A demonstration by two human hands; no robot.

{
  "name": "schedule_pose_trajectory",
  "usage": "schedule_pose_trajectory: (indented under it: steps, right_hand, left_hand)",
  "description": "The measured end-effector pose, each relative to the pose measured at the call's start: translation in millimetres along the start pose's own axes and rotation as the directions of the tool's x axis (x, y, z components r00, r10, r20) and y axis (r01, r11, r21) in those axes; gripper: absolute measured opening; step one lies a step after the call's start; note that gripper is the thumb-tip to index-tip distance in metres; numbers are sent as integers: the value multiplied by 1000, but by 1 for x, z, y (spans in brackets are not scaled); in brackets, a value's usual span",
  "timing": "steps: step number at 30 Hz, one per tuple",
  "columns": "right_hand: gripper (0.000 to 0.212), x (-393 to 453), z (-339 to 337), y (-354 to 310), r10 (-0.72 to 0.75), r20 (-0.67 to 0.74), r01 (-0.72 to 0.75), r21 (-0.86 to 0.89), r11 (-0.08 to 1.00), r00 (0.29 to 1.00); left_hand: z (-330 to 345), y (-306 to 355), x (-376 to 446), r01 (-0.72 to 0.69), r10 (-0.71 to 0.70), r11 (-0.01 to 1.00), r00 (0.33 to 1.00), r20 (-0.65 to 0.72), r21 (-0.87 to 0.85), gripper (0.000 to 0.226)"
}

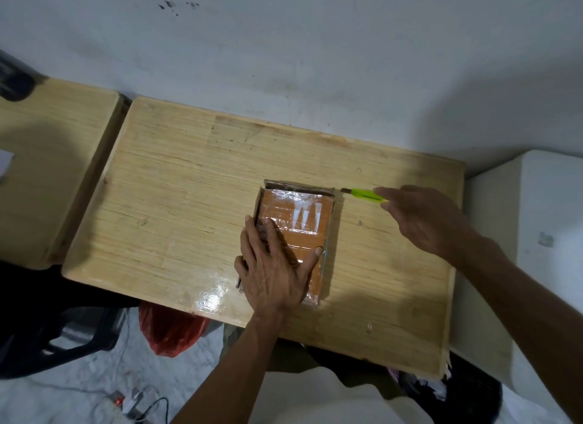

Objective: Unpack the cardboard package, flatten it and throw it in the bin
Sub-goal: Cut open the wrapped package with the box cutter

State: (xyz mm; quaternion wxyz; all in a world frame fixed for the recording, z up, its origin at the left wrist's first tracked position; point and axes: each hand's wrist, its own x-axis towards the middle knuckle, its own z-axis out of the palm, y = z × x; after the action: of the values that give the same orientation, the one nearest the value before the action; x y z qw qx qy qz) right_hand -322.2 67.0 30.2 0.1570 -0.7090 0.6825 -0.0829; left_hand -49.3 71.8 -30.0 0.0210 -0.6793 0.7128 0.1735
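Left hand (273,267) pressed flat, fingers spread, on the near half of a small rectangular brown cardboard package (295,239) wrapped in glossy clear tape, gripping nothing, merely bearing down on the lid. Package lying flat on a pale wooden desk (176,202), right of centre, long side pointing away from the body, still taped. White marks visible through the tape just beyond the left fingertips.

Right hand (424,217) held out to the right of the package and apart from it, fingers loosely extended, fingertips at the handle end of a bright green slim utility knife (366,194). Cannot tell whether the fingers touch the knife or only hover over it; no closed grasp visible. Knife lying on the desk between the right fingertips and the far right corner of the package, dark blade tip aimed at that corner, just short of it.

Left of the left hand, across a narrow gap, a second pale wooden surface (47,158) of the same grain. Below the left forearm, under the near desk edge, a red plastic bag (172,332) on a grey floor, cables and a small adapter (126,403) further down. Right of the right forearm, a white boxy object (530,234) beside the desk. Beyond both hands, a scuffed white wall (315,45).
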Motion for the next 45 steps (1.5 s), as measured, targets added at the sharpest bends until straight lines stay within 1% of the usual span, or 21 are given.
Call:
schedule_pose_trajectory:
  steps: [3, 5, 7, 9, 11, 13, 15, 17, 20, 22, 25, 28, 31, 34, 35, 36, 38, 40, 41, 43, 45]
  right_hand:
    - [33, -17, 13, -1, 211, -66, -200, 147, 969, 975]
    - [33, -29, 23, -12, 334, -104, -289, 311, 906, 937]
    - [31, -39, 30, -28, 511, -93, -400, 510, 762, 855]
    - [29, -47, 41, -47, 636, -12, -487, 633, 602, 771]
    - [22, -56, 50, -67, 704, 35, -487, 746, 454, 709]
    - [14, -62, 56, -88, 753, 75, -470, 819, 328, 654]
    - [12, -68, 62, -108, 795, 108, -460, 858, 228, 597]
    - [12, -73, 70, -126, 829, 125, -438, 886, 154, 545]
    - [14, -79, 85, -149, 867, 138, -451, 886, 108, 478]
    - [16, -81, 94, -166, 899, 108, -467, 877, 114, 423]
    - [29, -82, 109, -192, 943, 66, -491, 864, 109, 326]
    - [25, -77, 123, -221, 968, 96, -440, 898, 17, 232]
    - [25, -64, 132, -247, 976, 168, -387, 916, -104, 137]
    - [25, -46, 136, -265, 967, 246, -292, 932, -215, 73]
    - [27, -40, 136, -268, 965, 259, -273, 932, -238, 46]
    - [27, -35, 135, -269, 963, 267, -266, 930, -253, 17]
    - [27, -28, 135, -268, 962, 269, -277, 923, -269, -37]
    - [27, -26, 135, -263, 961, 269, -277, 921, -275, -63]
    - [27, -25, 133, -260, 964, 259, -280, 922, -266, -62]
    - [25, -26, 130, -253, 976, 216, -315, 924, -218, -41]
    - [23, -27, 126, -245, 985, 171, -345, 926, -156, 12]
  left_hand:
    - [-2, 1, 1, 0, 0, 1000, 1000, 16, -9, 109]
    - [-3, 1, 0, -2, 2, 1000, 1000, 29, -13, 109]
    - [-5, 1, 0, -11, 11, 1000, 999, 33, -10, 109]
    - [-7, 0, 1, -5, 6, 1000, 999, 41, -17, 108]
    - [-9, 0, 2, -19, 20, 1000, 998, 61, -19, 106]
    - [-13, -2, 2, -36, 38, 999, 996, 79, -25, 102]
    - [-17, -6, 5, -60, 64, 997, 993, 102, -41, 98]
    - [-21, -10, 7, -103, 110, 993, 987, 121, -62, 95]
    - [-29, -17, 13, -169, 179, 982, 974, 141, -82, 93]
    - [-34, -22, 19, -220, 232, 970, 963, 136, -100, 93]
    - [-43, -30, 41, -329, 346, 935, 928, 140, -129, 92]
    - [-54, -29, 71, -505, 512, 859, 849, 134, -80, 87]
    - [-56, -25, 105, -620, 611, 783, 754, 240, -46, 86]
    - [-51, -23, 129, -725, 708, 683, 627, 325, -90, 92]
    - [-48, -24, 133, -738, 728, 664, 602, 329, -119, 93]
    - [-48, -25, 133, -737, 735, 660, 593, 328, -147, 93]
    - [-55, -26, 127, -702, 723, 682, 608, 328, -202, 87]
    - [-62, -31, 120, -665, 701, 710, 633, 329, -233, 75]
    - [-64, -35, 117, -649, 689, 723, 649, 322, -238, 71]
    - [-70, -42, 111, -612, 649, 760, 696, 306, -220, 70]
    - [-76, -49, 102, -561, 597, 803, 751, 284, -202, 70]
